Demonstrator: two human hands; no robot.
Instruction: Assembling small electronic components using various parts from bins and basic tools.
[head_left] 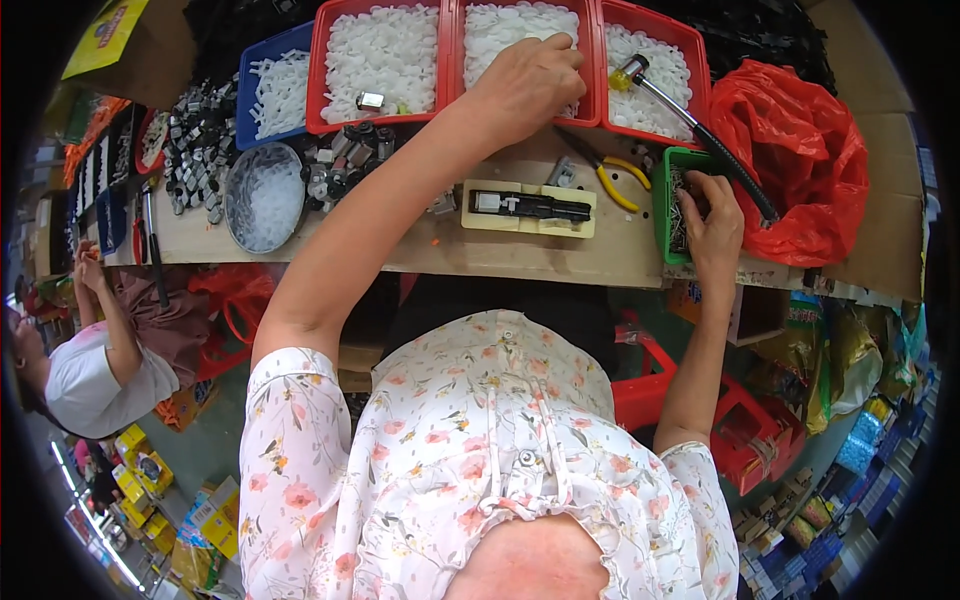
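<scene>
My left hand (pixel 530 88) reaches across to the middle red bin (pixel 452 60), its fingers curled down at the small white plastic parts (pixel 510 25). What its fingertips hold, if anything, is hidden. At the right, my right hand (pixel 716 222) dips into a small green box (pixel 672 160) of thin metal screws or pins (pixel 679 228). Thumb and fingers are bent together there, and anything between them is too small to make out. Between the hands, a cream fixture (pixel 528 228) lies on the table, with a black part (pixel 545 207) and a silvery metal block (pixel 487 202) in it.
Yellow-handled pliers (pixel 615 188) lie behind the fixture. A driver with a black cable (pixel 740 165) hangs beside a red plastic bag (pixel 800 150). To the left are a round metal dish (pixel 265 200), a blue bin (pixel 245 95) and loose metal parts (pixel 190 150). Another person (pixel 100 360) sits at far left.
</scene>
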